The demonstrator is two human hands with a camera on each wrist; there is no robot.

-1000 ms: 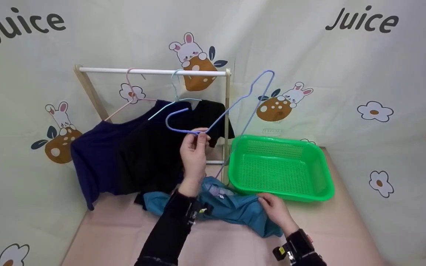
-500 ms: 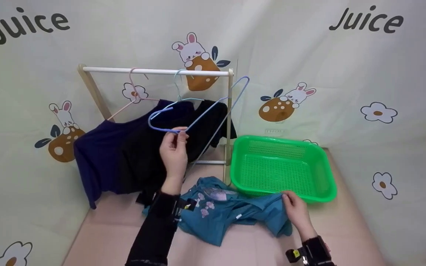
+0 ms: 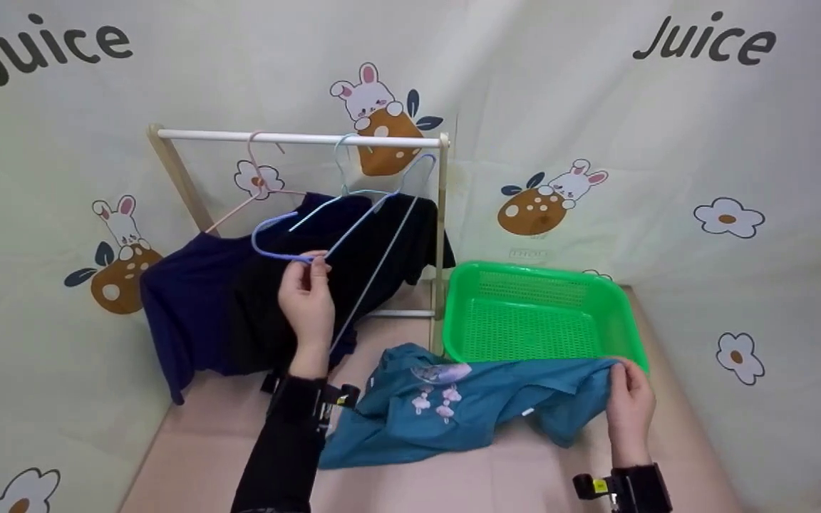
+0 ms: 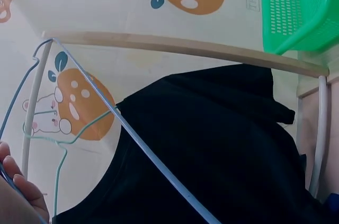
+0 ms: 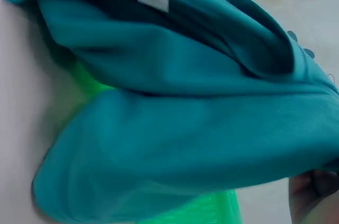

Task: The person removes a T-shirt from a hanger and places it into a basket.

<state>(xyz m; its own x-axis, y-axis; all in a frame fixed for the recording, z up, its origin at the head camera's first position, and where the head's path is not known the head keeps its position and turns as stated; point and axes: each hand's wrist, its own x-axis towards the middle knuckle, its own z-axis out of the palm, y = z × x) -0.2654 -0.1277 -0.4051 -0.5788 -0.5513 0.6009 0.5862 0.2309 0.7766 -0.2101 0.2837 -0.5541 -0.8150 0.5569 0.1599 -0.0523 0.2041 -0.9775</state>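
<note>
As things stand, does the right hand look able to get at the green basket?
Probably yes: the right hand appears near the green basket, whose open top is largely uncovered. The hand pinches the teal shirt, though, and may need to release it.

I am seeing from afar a blue hanger (image 4: 159,162), turned sideways; the left hand (image 3: 307,303) is pinching its neck, and the hook is pointing to nine o'clock. At its five o'clock, a wrinkled teal garment (image 3: 482,399) is showing pinkish printed flowers; the right hand (image 3: 630,406) is holding one corner, raised toward two o'clock.
</note>
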